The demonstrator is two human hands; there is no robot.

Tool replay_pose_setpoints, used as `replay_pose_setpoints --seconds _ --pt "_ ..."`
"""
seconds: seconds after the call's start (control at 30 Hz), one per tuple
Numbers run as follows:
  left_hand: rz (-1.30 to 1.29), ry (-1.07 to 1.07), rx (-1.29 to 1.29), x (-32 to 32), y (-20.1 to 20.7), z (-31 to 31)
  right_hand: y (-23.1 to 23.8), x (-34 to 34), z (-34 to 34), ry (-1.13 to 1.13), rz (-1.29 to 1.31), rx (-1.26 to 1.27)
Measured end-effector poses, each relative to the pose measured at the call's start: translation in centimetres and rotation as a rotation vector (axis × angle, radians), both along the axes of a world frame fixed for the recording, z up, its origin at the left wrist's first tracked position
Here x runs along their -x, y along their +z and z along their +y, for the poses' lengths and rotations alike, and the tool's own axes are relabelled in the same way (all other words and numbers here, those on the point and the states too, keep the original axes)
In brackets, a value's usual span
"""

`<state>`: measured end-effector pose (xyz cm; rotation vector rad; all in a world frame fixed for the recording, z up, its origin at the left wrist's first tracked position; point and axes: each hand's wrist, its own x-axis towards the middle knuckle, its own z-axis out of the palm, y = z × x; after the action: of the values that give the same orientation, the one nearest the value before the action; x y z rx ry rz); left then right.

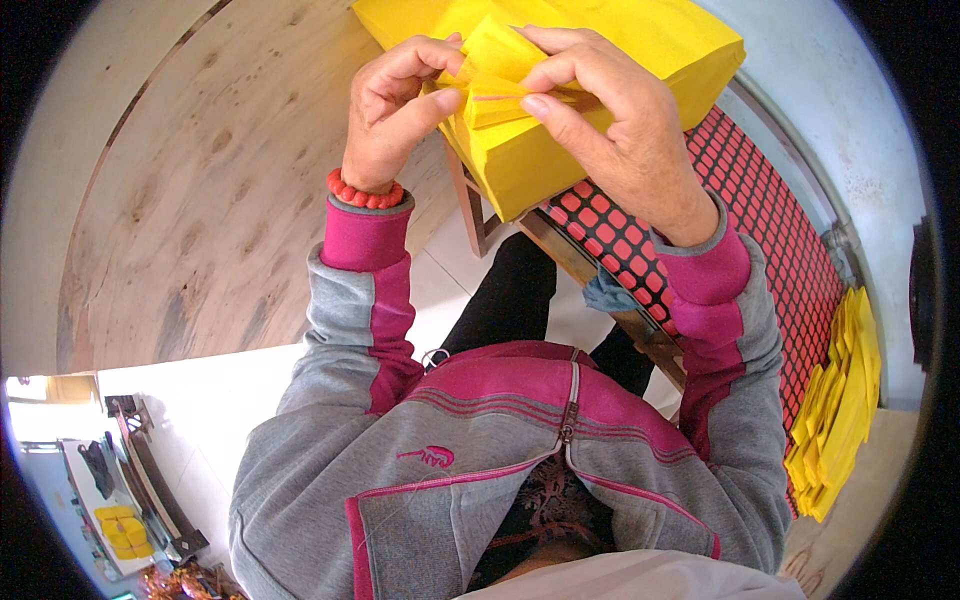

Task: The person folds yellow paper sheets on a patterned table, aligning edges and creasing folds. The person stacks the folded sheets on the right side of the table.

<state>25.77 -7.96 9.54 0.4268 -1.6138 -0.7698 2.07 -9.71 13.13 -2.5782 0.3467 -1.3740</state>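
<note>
In front of me, both hands hold a folded piece of yellow cloth (500,58), its layers fanned and creased. My left hand (395,105), with a red bead bracelet at the wrist, pinches its left edge between thumb and fingers. My right hand (630,125) grips the right side, thumb on the near layers and fingers behind. A thin reddish line shows along one fold near the right thumb. Just beneath and behind the hands lies a large boxy yellow cloth bundle (650,50), with smooth sides.
The bundle rests at the end of a surface with a red and black grid cover (740,190). At its right end hangs a pile of yellow cloth pieces (835,400). A wide wooden board (230,190) stands at left. A blue cloth (607,291) hangs below the cover.
</note>
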Motion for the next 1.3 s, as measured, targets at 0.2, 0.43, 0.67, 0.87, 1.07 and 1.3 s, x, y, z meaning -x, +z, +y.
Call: replay_pose_setpoints --seconds 0.2,0.43,0.67,0.87,1.07,1.3 --pt "-0.037 0.059 0.006 0.1 -0.1 0.0 0.0 0.1 0.1 -0.013 0.006 -0.016" --pt "-0.037 0.089 0.034 0.2 -0.2 -0.2 0.1 -0.2 0.2 -0.009 -0.026 -0.041" --pt "0.089 0.075 -0.064 1.0 -0.1 0.3 0.7 0.3 0.3 -0.013 -0.029 0.001" --pt "0.100 0.105 0.028 1.4 -0.1 0.0 0.0 -0.6 -0.2 -0.003 -0.106 0.163" --pt "0.072 0.118 0.069 1.1 -0.3 -0.1 0.5 0.1 0.2 -0.025 -0.022 0.031" --pt "0.025 0.154 0.066 0.9 -0.5 -0.1 0.9 0.3 0.4 -0.037 0.017 0.043"
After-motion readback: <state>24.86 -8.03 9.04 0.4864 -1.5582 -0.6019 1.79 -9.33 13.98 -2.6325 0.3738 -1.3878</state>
